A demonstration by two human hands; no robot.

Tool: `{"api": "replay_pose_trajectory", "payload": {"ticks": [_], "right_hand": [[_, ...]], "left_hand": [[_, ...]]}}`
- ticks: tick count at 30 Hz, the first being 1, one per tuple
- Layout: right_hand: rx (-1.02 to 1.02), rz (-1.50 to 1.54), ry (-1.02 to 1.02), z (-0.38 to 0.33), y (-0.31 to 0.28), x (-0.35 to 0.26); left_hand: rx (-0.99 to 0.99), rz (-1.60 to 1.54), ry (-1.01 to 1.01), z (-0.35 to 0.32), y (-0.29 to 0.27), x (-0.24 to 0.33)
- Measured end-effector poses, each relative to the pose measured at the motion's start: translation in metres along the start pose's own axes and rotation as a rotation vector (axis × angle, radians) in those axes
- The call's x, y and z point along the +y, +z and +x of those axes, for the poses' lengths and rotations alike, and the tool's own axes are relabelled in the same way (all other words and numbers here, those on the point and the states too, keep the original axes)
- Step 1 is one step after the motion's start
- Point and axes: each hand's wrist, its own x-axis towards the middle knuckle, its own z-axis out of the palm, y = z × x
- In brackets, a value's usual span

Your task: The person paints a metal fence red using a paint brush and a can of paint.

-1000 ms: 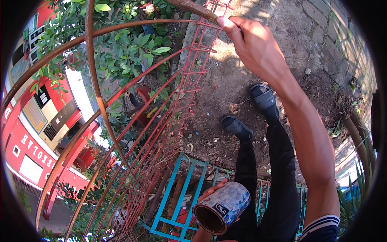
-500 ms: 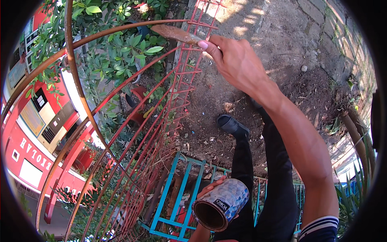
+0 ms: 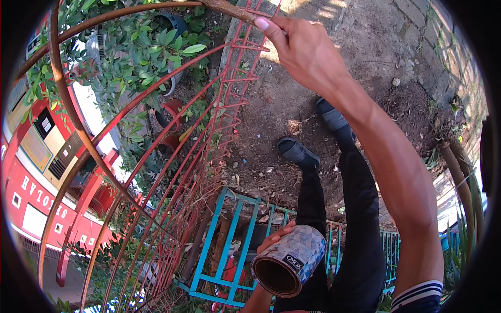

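1. Right grip (image 3: 308,49), upper middle of the frame: you are pinching a brown brush-like tool (image 3: 230,9), thumb uppermost; its far end is running out at the top edge.
2. Tool is probably handling light and stiff. Any wet brown coating is likely making it slick, so the handle end is looking like the surest hold.
3. Left grip (image 3: 275,239), lower middle: you are cupping a patterned can (image 3: 308,245); fingers are showing along its left side, thumb is staying out of sight.
4. Can is tilting, mouth facing down-left in the frame. Level inside: too dark to tell.
5. Can is looking rigid; weight is depending on the unseen fill. Stained rim is likely slippery; the cleaner body is offering better purchase.
6. Rusty rods (image 3: 93,148) are curving across the left; whether the tool is touching one, cannot tell. Teal frame (image 3: 209,239) is sitting left of the can.
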Motion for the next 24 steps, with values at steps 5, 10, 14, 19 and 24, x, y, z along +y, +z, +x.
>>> {"api": "replay_pose_trajectory", "payload": {"ticks": [5,10,14,19,24], "right_hand": [[0.004,0.036,-0.012,-0.016,0.007,-0.001],[-0.067,-0.066,-0.004,-0.007,0.002,0.016],[0.048,-0.241,-0.403,0.027,-0.012,0.037],[-0.091,-0.229,-0.374,0.051,-0.026,0.054],[-0.151,-0.191,-0.230,0.055,-0.029,0.071]], "left_hand": [[-0.002,0.018,0.022,0.008,0.003,0.000],[-0.031,0.055,0.030,0.015,0.006,0.001],[-0.041,0.052,0.039,0.018,0.009,-0.002],[0.046,-0.124,-0.072,0.016,0.005,0.003],[-0.002,-0.066,0.027,0.025,0.011,-0.001]]}}
